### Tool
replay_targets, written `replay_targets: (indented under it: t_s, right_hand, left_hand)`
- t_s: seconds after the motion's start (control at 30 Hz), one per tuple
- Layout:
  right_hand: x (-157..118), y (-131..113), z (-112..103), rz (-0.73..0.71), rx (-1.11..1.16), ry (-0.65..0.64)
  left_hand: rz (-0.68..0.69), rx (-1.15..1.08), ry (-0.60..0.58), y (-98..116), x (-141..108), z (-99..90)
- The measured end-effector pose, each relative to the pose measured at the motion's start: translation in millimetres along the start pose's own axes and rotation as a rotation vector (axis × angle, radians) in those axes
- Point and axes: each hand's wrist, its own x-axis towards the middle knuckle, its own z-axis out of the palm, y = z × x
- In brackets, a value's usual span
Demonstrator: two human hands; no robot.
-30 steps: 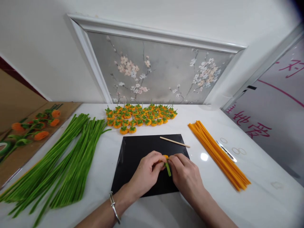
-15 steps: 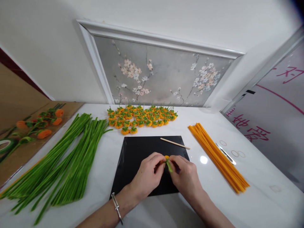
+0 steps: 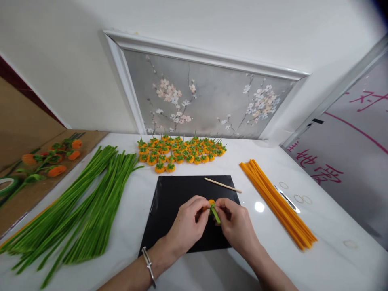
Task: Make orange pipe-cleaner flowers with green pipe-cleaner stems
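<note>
Beyond the hands [image 3: 188, 218], a pale wall [image 3: 212, 20] bears 1 framed blossom panel [image 3: 209, 95]; to their right, a whiteboard [image 3: 363, 190] carries magenta writing [image 3: 327, 174] above the white table [image 3: 330, 258].

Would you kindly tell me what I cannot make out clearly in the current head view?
- Head view: the small orange-and-green piece is partly hidden by the left hand and right hand.
- Head view: the clustered orange-and-green heads overlap, so the rear ones are partly hidden.
- Head view: the green roll is cut off by the left edge.
- Head view: the red-lettered board is cut off by the right edge.
</note>
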Motion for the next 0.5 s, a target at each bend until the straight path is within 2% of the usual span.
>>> replay_targets:
  t_s: [0.13,0.23,0.33,0.43,0.5]
  right_hand:
    - [0.1,-1.2,3.1,0.19,0.292,-0.015]
    - [2.7,0.2,1.7,0.275,0.417,-0.06]
    - [5.9,4.4,-6.4,0.245,0.4,-0.136]
    - [8.1,8.3,-15.0,0.194,0.358,-0.143]
    - [8.9,9.0,-17.5,0.194,0.356,-0.15]
  left_hand:
    - [0.055,-0.015,0.005,1.4,-0.9,1.7]
    - [0.018,-0.056,0.025,-0.5,0.0,1.4]
    - [-0.132,-0.239,-0.018,-3.0,2.9,-2.0]
    - [-0.343,-0.512,-0.118,-1.1,7.8,-7.4]
    - [-0.433,-0.606,-0.142,2.6,10.9,-10.6]
